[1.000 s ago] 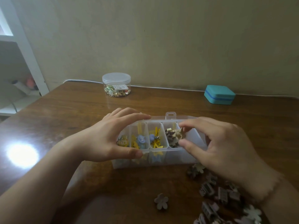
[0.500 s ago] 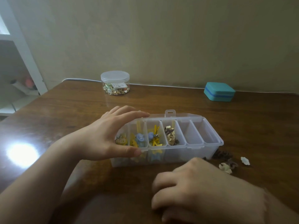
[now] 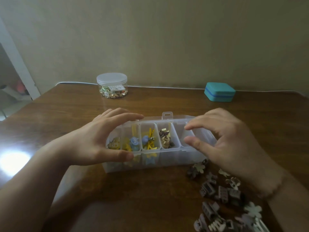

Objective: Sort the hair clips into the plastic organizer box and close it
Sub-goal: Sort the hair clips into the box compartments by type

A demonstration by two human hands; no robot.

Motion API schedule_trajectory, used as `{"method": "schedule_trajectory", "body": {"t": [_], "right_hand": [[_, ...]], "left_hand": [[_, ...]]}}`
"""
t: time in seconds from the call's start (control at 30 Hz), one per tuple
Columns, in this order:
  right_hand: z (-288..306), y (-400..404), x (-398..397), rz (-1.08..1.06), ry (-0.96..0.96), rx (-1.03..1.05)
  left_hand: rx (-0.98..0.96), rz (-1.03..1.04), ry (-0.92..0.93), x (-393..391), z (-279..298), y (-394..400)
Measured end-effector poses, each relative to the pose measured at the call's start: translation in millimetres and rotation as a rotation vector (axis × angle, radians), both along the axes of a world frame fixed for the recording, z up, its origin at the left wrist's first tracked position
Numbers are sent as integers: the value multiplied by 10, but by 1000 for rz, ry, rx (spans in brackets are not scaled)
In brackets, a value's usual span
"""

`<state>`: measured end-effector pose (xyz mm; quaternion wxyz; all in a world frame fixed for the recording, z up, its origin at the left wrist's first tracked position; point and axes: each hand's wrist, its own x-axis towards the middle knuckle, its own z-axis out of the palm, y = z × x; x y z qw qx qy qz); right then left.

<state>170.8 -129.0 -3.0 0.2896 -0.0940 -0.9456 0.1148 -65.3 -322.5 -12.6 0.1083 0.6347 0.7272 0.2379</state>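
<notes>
Where compartments gape: clear plastic box (image 3: pixel 167 158) (ribbed)

No readable text, number or brand is shown. A small white label is seen inside the jar (image 3: pixel 111 86), but its print is too blurred to be read. Nothing is printed on the teal case (image 3: pixel 219 92).
</notes>
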Motion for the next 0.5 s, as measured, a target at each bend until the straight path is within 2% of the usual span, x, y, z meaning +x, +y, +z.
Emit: {"method": "schedule_trajectory", "body": {"t": [0.07, 0.13, 0.23, 0.3, 0.37, 0.47, 0.5], "right_hand": [[110, -13, 95, 75, 18, -77], [169, -31, 176, 162, -85, -79], [134, -98, 200, 170, -394, 54], [63, -136, 146, 197, -497, 202], [22, -160, 105, 234, -581, 258], [74, -147, 98, 271, -475, 207], [100, -146, 113, 273, -382, 104]], "left_hand": [[-7, -3, -9, -13, 4, 12], [-11, 5, -27, -26, 7, -8], [0, 20, -38, -47, 10, -38], [2, 27, -39, -53, 29, -51], [-12, 27, -34, -47, 54, -62], [-40, 34, -5, -18, 94, -72], [-44, 49, 21, 2, 106, -68]]}}
